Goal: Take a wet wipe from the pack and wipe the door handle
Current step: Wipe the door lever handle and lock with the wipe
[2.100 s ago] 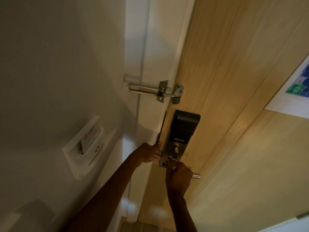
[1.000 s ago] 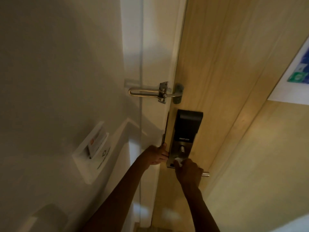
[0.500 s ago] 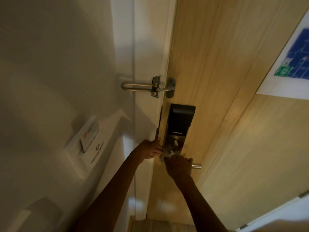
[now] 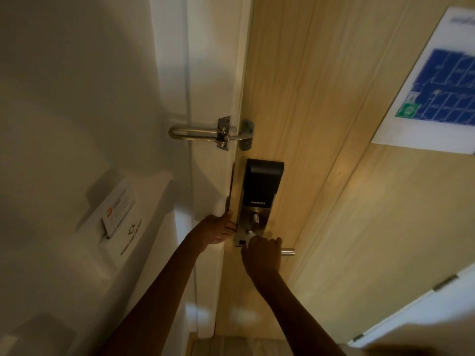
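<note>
A wooden door (image 4: 321,104) carries a black and silver smart lock (image 4: 259,191). Below the lock a silver lever handle (image 4: 288,251) sticks out to the right; only its tip shows. My right hand (image 4: 263,253) is closed around the handle, with a bit of white wet wipe (image 4: 249,237) showing at the fingers. At the door's edge, just left of the lock plate, my left hand (image 4: 218,231) grips the door. The wipe pack is not in view.
A metal swing-bar door guard (image 4: 213,133) bridges frame and door above the lock. A white key-card holder (image 4: 115,217) with a card is on the left wall. A blue floor-plan notice (image 4: 437,83) hangs on the door at upper right. A white door with a hinge (image 4: 444,282) is at lower right.
My right hand has slid along the handle with the wipe, toward the lock plate and back out. My left hand has stayed on the door edge. The camera view has shifted slightly.
</note>
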Motion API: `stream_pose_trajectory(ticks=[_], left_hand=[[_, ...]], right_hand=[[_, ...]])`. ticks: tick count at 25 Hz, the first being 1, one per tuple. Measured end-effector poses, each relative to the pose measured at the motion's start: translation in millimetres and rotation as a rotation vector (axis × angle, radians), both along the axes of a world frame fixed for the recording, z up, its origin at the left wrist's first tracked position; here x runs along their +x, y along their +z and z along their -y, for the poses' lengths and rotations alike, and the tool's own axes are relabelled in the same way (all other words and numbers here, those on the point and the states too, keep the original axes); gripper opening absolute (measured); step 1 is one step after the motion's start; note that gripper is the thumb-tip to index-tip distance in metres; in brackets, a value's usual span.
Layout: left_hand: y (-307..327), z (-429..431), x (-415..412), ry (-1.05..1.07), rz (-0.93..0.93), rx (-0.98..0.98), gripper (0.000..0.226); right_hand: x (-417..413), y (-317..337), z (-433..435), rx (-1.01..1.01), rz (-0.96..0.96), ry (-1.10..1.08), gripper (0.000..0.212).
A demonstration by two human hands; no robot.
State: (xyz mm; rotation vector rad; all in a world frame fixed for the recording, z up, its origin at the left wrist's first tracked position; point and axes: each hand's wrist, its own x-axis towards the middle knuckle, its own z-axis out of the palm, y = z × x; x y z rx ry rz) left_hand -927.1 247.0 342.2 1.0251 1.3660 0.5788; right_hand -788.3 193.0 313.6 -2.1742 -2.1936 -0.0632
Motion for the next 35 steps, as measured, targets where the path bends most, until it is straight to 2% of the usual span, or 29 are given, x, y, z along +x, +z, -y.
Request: stream_pose_trajectory(ticks=[7, 10, 12, 14, 16, 18, 20, 21, 23, 24, 26, 28, 31, 33, 35], left_hand=[[12.1, 8.3, 3.4, -0.027, -0.004, 0.033, 0.064], [12.7, 11.1, 3.8, -0.042, -0.012, 0.037, 0.064], [13.0, 12.0, 3.4, -0.045, -0.011, 0.044, 0.063], [13.8, 13.0, 3.3, -0.053, -0.016, 0.046, 0.063], [15.9, 13.5, 4.6, -0.065, -0.017, 0.035, 0.063], [17.8, 14.6, 5.1, -0.069, -0.023, 0.032, 0.064], [17.2, 15.4, 3.8, -0.067, -0.028, 0.031, 0.064], [15.6, 16.1, 3.6, -0.064, -0.026, 0.026, 0.064], [13.7, 16.6, 3.8, -0.049, -0.005, 0.013, 0.064], [13.8, 17.0, 4.4, -0.030, 0.022, -0.005, 0.063], [16.5, 16.8, 7.4, -0.001, 0.077, -0.024, 0.061], [18.4, 16.7, 8.6, 0.016, 0.078, -0.015, 0.059], [20.1, 15.6, 8.3, 0.000, 0.080, -0.024, 0.053], [19.4, 14.2, 7.5, -0.006, 0.073, -0.044, 0.053], [16.9, 11.7, 5.7, 0.013, 0.053, -0.040, 0.059]], right_hand=[[70.1, -10.4, 5.9, 0.143, -0.081, 0.289, 0.073], [122.7, -14.8, 4.3, 0.138, -0.159, 0.251, 0.066], [149.1, -28.1, 8.9, 0.135, -0.211, 0.197, 0.072], [147.9, -44.8, 24.4, 0.113, -0.514, 0.080, 0.068], [125.5, -50.7, 42.0, 0.143, -0.876, -0.201, 0.055], [101.6, -52.1, 46.3, 0.080, -1.307, -0.445, 0.038], [77.4, -41.2, 42.1, -0.031, -1.605, -0.520, 0.027], [68.8, -38.4, 35.9, -0.045, -1.854, -0.537, 0.027], [46.9, -30.5, 27.9, -0.048, -2.471, -0.528, 0.026], [32.8, -28.0, 26.6, -0.051, -2.601, -0.500, 0.028], [9.4, -25.7, 23.7, -0.064, -2.632, -0.530, 0.040], [-3.1, -22.1, 24.3, -0.165, -2.614, -0.566, 0.048], [3.4, -11.7, 30.7, -0.284, -2.582, -0.553, 0.038], [11.8, -10.0, 31.0, -0.314, -2.424, -0.541, 0.027], [19.2, -7.0, 30.1, -0.363, -2.311, -0.476, 0.027]])
